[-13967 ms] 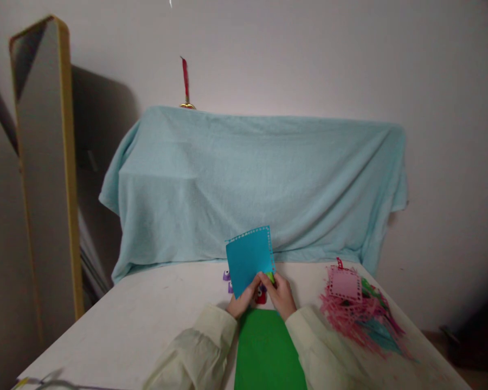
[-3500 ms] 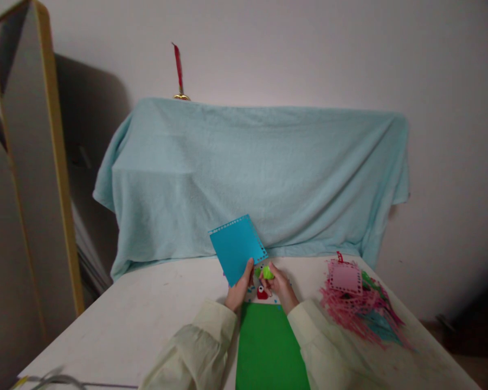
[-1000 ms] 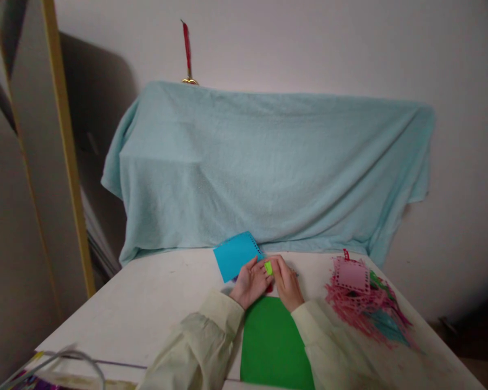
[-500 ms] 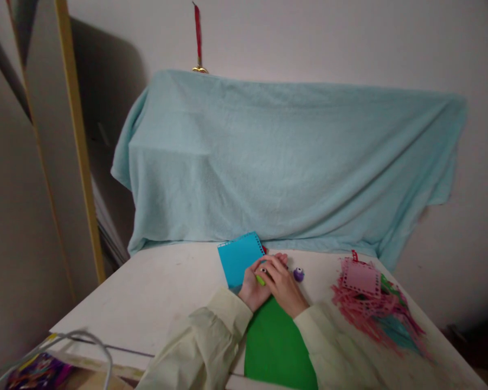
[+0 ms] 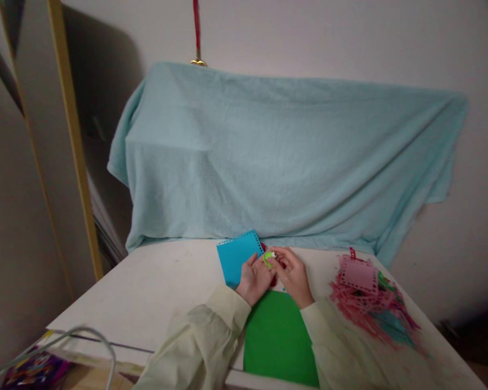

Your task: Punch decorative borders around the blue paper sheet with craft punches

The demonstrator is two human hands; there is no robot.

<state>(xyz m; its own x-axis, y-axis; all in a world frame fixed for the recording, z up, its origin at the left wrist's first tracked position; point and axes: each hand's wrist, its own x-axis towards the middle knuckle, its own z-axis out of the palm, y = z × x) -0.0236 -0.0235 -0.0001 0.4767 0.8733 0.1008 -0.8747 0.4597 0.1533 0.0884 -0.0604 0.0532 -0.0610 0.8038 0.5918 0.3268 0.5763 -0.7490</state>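
Note:
A small lime-green clay-like piece (image 5: 268, 260) with a white, dark-dotted eye-like top is pinched in the fingers of my right hand (image 5: 295, 275). Palm up and fingers extended, my left hand (image 5: 256, 279) lies just beneath it; the piece is over its fingers, and I cannot tell whether it touches them. Behind my left hand, a blue card (image 5: 238, 258) with a row of punched holes lies on the table. A green mat (image 5: 278, 338) with a rounded far edge spreads below my wrists. Bits of red show behind my hands, mostly hidden.
At the right of the white table (image 5: 146, 292) lies a heap of pink, green and blue strips (image 5: 364, 314) under a pink hole-edged card (image 5: 358, 274). A light blue cloth (image 5: 284, 162) hangs along the back. A grey cable (image 5: 93, 331) loops at the near left.
My right hand has lifted off my left palm and shifted right, bringing the lime-green piece into view. The purple ball with an eye is now hidden behind my right hand.

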